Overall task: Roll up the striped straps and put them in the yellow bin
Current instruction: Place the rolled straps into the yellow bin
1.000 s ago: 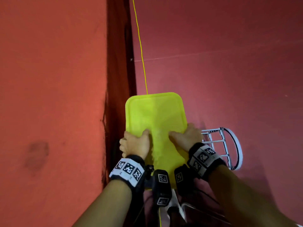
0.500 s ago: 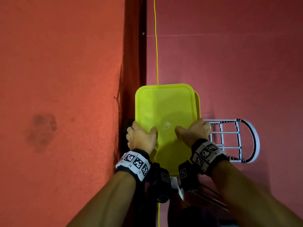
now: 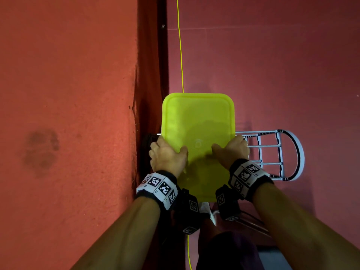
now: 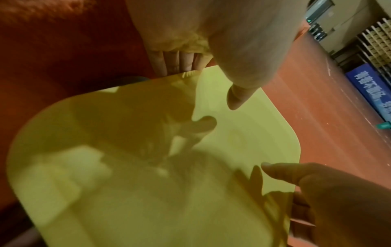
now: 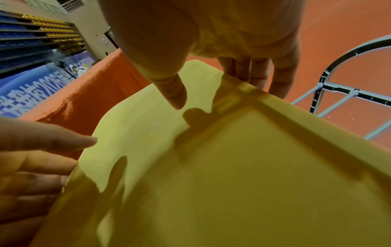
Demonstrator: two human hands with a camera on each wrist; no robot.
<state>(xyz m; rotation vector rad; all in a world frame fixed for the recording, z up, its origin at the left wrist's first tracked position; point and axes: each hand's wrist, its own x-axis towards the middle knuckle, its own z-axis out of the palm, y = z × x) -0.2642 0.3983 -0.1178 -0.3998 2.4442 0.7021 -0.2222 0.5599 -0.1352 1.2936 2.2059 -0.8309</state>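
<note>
Both hands hold the yellow bin [image 3: 197,117] in front of me, its flat face turned towards me. My left hand [image 3: 171,151] grips its left edge, thumb on the face and fingers behind. My right hand [image 3: 228,147] grips the right edge the same way. In the left wrist view the left hand [image 4: 204,86] pinches the bin [image 4: 127,167], with the right hand [image 4: 317,192] across from it. The right wrist view shows the right hand [image 5: 215,93] clamped on the rim of the bin [image 5: 232,167]. No striped straps are in sight.
An orange cloth-covered table [image 3: 68,114] fills the left side. A white wire rack [image 3: 280,154] lies on the red floor [image 3: 272,65] just right of the bin. A thin yellow line [image 3: 180,45] runs along the floor. Bleacher seats [image 5: 42,33] stand far off.
The bin has shifted slightly right, above the rack's end, and now faces me flat. Both hands keep the same grip on its edges.
</note>
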